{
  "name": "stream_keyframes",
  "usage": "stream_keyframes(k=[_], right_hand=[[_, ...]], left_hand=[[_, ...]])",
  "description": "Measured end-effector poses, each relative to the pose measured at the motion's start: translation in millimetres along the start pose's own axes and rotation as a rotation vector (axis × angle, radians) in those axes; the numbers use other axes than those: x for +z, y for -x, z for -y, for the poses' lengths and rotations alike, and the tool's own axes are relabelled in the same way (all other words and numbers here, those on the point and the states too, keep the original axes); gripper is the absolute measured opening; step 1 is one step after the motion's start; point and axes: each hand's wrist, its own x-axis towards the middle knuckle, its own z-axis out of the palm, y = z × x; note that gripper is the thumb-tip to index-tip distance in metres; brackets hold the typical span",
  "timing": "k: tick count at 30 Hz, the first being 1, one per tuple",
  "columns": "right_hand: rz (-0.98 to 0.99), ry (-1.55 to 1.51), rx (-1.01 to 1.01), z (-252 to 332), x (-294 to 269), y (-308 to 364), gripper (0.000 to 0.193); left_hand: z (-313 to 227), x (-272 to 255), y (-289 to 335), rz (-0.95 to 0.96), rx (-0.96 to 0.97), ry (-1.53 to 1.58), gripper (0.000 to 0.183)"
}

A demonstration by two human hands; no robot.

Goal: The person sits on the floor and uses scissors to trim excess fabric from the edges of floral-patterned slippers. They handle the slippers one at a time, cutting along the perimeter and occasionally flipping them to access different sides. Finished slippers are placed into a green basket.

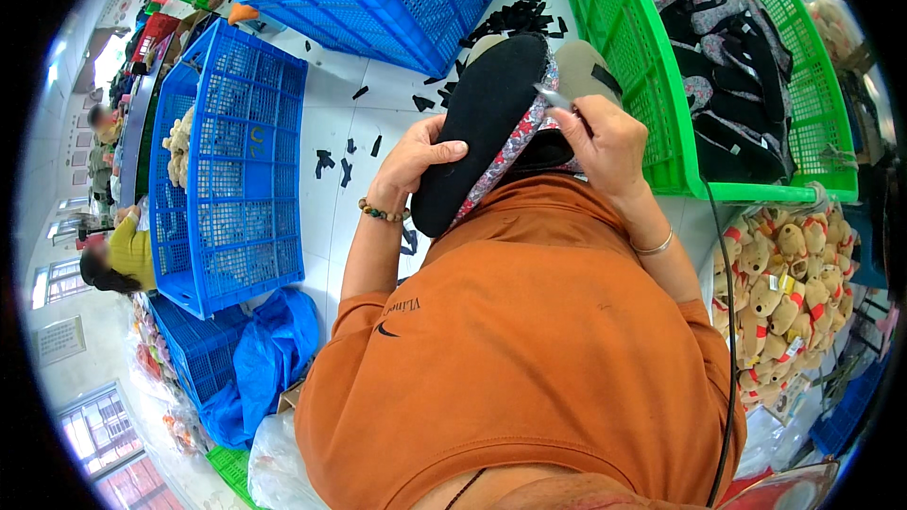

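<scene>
Slipper in left hand, silvery tool in right hand at patterned edge, scrap-strewn floor leftward

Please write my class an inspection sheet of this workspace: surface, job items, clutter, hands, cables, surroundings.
Surface: white tiled floor.
Job's things: floral-sided slipper, black sole facing the camera; metal tool, type unclear.
Clutter: black scraps scattered on the floor.
Hands: left hand holds the slipper; right hand holds the tool near the slipper's edge.
Cables: one thin black cord at right.
Surroundings: blue crates, green crate of similar slippers, plush toys, person in yellow-green top.
</scene>
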Motion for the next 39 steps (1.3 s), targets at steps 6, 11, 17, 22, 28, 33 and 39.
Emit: stream_keyframes(k=[6, 11, 17, 22, 28, 33, 39], right_hand=[[-0.034, -0.08, 0.134, -6, -6, -2, 0.031], [0.033, -0.076, -0.004, -4, -7, 4, 0.03], [0.045, -0.038, -0.041, -1, -13, 2, 0.024], [0.07, 0.06, -0.07, 2, -13, 1, 0.026], [0.094, 0.179, -0.09, 3, -14, 3, 0.03], [0.309, -0.051, -0.303, -1, -18, -1, 0.035], [0.077, -0.101, 0.031, -3, -9, 0, 0.029]], left_hand=[[3, -3, -1, 0.017, 0.01, -0.001, 0.052], [1, -1, 1, -0.028, 0.01, 0.023, 0.053], [-3, -3, 4, -0.039, 0.033, -0.004, 0.051], [-7, 1, 5, -0.088, 0.056, -0.071, 0.05], [-14, 6, 8, -0.14, 0.079, -0.179, 0.051], [-15, 5, 8, -0.148, 0.068, -0.17, 0.052], [-15, 5, 10, -0.165, 0.079, -0.21, 0.049]])
